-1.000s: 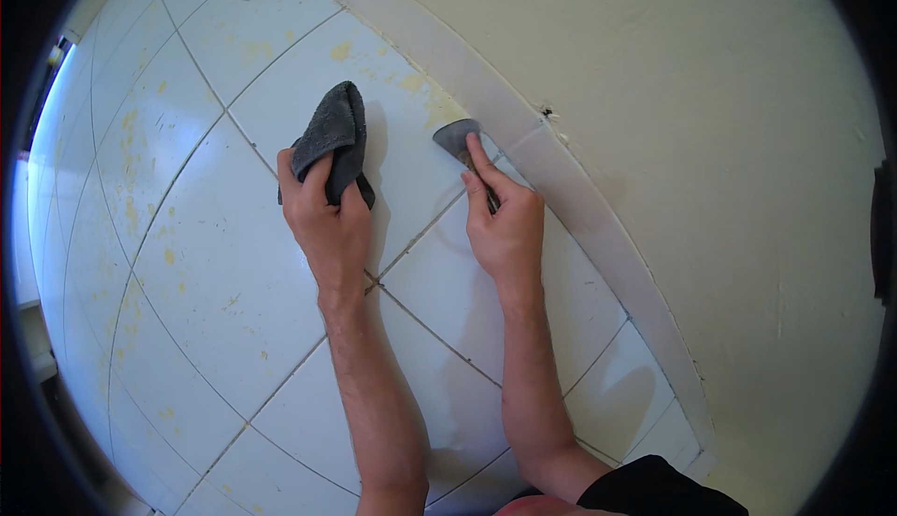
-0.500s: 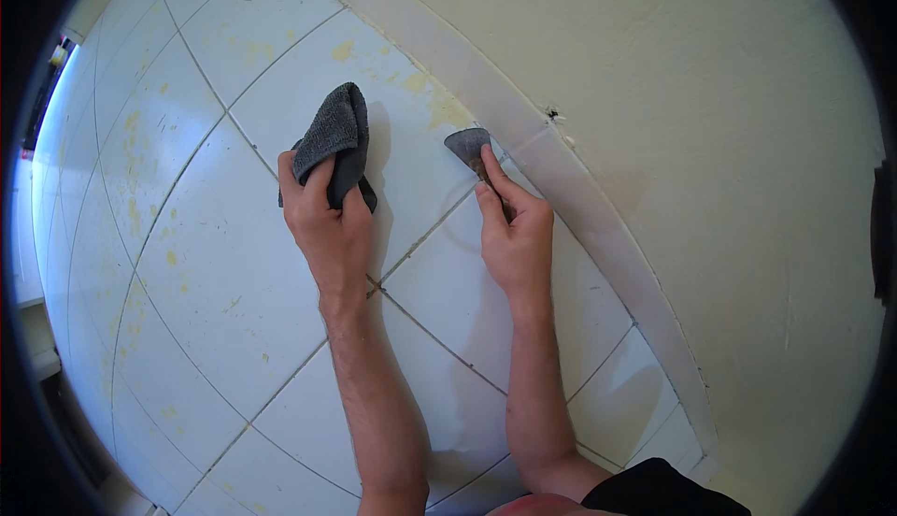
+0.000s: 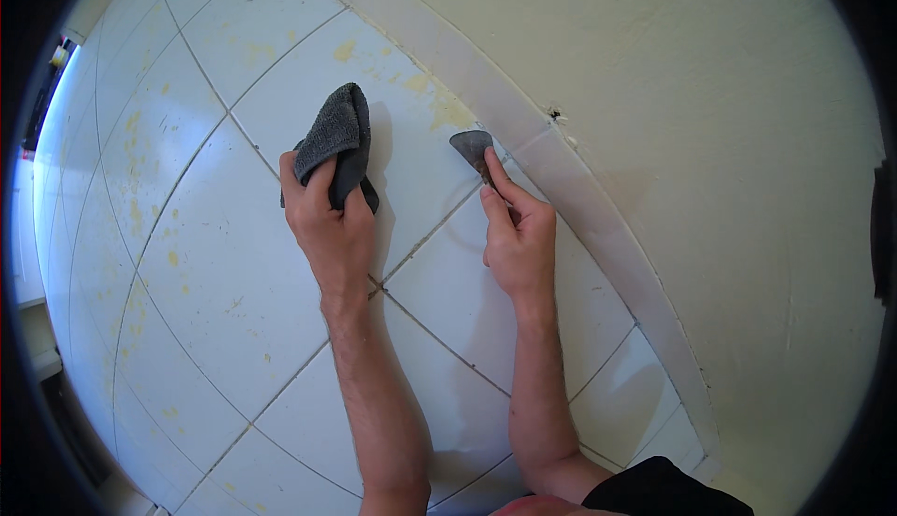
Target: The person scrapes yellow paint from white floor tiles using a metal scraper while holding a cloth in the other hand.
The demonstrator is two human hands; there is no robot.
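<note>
My left hand (image 3: 329, 222) is closed around a bunched dark grey cloth (image 3: 338, 137), part of which sticks up past the fingers. In my right hand (image 3: 519, 240) is a putty knife (image 3: 474, 148) with a flared metal blade, gripped by its handle with the index finger laid along it. The blade points away from me, over the white tiled floor (image 3: 280, 301) close to the skirting. Whether its edge touches the tile I cannot tell. Yellowish stains (image 3: 447, 109) mark the tile just beyond the blade.
A pale skirting (image 3: 598, 198) curves along the right side, below a cream wall (image 3: 729, 142) with a small chipped hole (image 3: 554, 114). More yellow spots (image 3: 135, 207) are scattered over the tiles at left. Dark grout lines cross the floor.
My right hand and the putty knife have shifted very slightly right and nearer to me. The left hand with the cloth is almost unmoved.
</note>
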